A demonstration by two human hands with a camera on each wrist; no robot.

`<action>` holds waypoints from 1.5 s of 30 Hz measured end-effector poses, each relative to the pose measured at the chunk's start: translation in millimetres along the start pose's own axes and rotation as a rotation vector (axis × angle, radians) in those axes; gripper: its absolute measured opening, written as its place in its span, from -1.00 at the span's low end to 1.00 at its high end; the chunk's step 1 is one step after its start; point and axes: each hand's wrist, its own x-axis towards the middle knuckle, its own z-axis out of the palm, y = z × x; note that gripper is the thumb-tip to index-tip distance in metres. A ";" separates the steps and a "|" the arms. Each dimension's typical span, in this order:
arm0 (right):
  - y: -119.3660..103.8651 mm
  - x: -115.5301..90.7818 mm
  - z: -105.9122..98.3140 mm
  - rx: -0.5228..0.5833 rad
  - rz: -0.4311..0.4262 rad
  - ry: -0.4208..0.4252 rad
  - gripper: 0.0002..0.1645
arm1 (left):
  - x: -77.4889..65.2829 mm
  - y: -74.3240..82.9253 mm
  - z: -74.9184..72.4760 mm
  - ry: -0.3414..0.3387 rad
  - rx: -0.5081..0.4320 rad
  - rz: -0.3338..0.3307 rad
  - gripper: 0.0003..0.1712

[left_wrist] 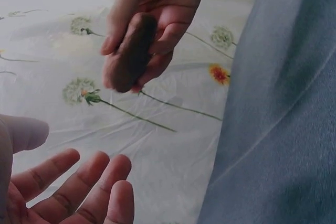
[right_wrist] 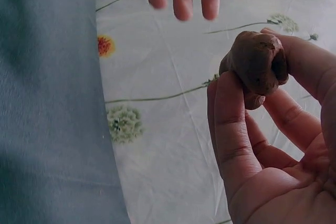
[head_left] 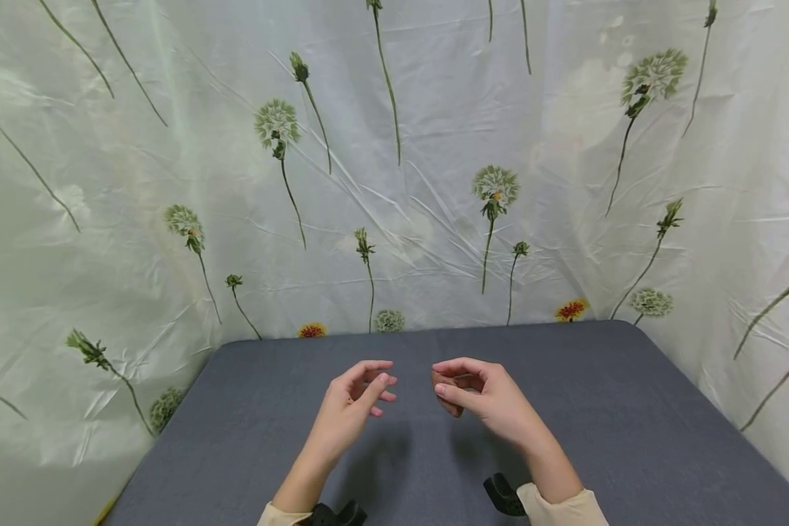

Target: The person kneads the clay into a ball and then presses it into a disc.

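My right hand (head_left: 500, 405) holds a lump of brown clay (head_left: 450, 408) between thumb and fingers, above the table. In the right wrist view the clay (right_wrist: 254, 59) is uneven, with creases and a dark hollow on one side. From the left wrist view the same clay (left_wrist: 132, 53) looks longish and rounded, lying along the fingers. Across a small gap, my left hand (head_left: 347, 410) hovers with nothing in it, its fingers loosely bent and spread toward the right hand.
Beneath both hands lies a table with a dark grey-blue cover (head_left: 276, 409). Behind it hangs a pale, shiny curtain (head_left: 427, 219) printed with dandelions. A black strap piece (head_left: 502, 495) sits at the right wrist, another (head_left: 335, 515) at the left, near cream sleeves.
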 end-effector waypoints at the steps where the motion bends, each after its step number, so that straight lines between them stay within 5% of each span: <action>1: -0.5 1.0 1.8 0.003 0.002 0.005 -0.52 | 1.5 -0.1 1.8 0.007 -0.012 0.002 -0.68; 12: 1.5 8.6 27.1 0.056 -0.014 0.034 -0.61 | 11.3 3.0 26.1 0.065 -0.245 -0.007 -0.12; 23: 2.5 15.1 52.1 -0.031 -0.108 -0.020 -0.72 | 13.7 7.1 47.8 0.102 -0.364 0.075 -0.16; 36: -0.9 15.8 66.3 -0.095 -0.097 0.070 -0.56 | 18.8 4.2 46.1 0.133 -0.396 0.039 -0.10; 45: 2.9 18.8 78.8 -0.036 -0.095 0.290 -0.71 | 16.7 2.9 53.7 0.120 -0.415 0.029 -0.13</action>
